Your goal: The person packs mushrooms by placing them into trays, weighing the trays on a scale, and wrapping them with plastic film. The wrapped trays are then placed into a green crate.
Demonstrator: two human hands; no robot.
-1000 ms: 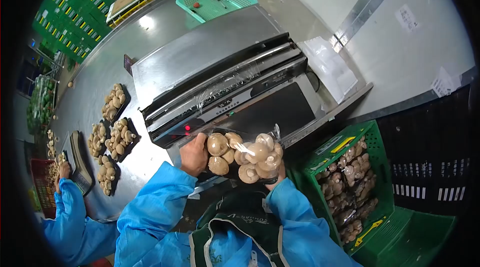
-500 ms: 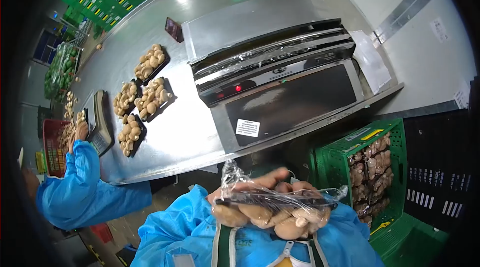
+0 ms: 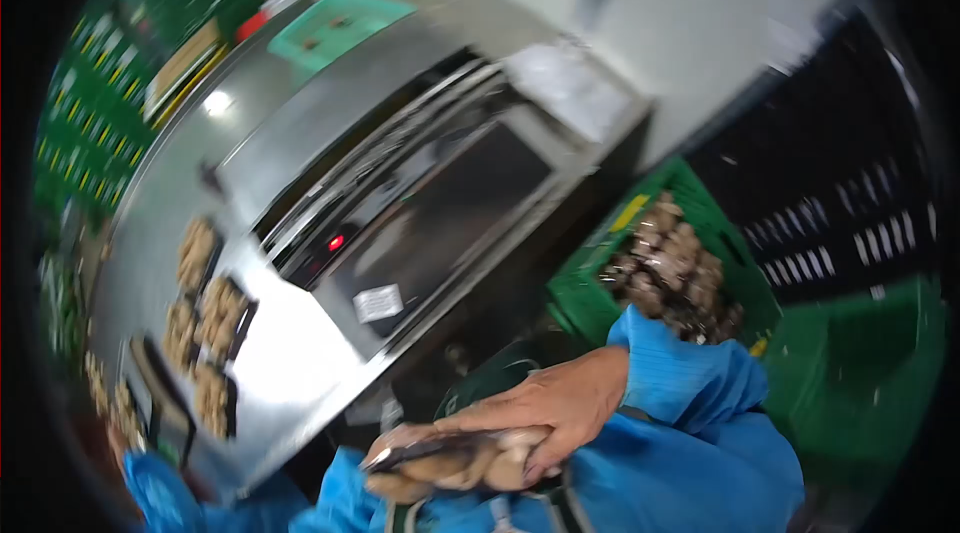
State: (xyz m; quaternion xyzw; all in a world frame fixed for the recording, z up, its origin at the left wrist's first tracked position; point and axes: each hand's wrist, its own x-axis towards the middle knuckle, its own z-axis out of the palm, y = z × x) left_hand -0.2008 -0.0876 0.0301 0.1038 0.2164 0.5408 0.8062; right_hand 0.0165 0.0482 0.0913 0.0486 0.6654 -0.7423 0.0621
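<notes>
A black tray of mushrooms (image 3: 450, 465) in clear film is held in front of my blue-sleeved body, mushrooms facing down and outward. My right hand (image 3: 560, 403) grips its right end, fingers over the top and thumb on the near side. At the left end, my left hand (image 3: 400, 438) shows only in part behind the tray, its fingers bent against it. To the right, a green crate (image 3: 580, 283) holds wrapped mushroom trays (image 3: 670, 268). Several open mushroom trays (image 3: 222, 318) stand on the metal table (image 3: 285, 353).
The film-wrapping machine (image 3: 430, 203) with a red light is on the table. A scale (image 3: 160, 398) and a co-worker's blue sleeve (image 3: 165, 493) are at lower left. Behind are a turquoise basket (image 3: 330, 33), white film (image 3: 570, 88) and a black crate (image 3: 820, 163).
The view has swung toward the right, with blur. My right hand is now on top of the tray's right end, and the loose film lies closer to the tray.
</notes>
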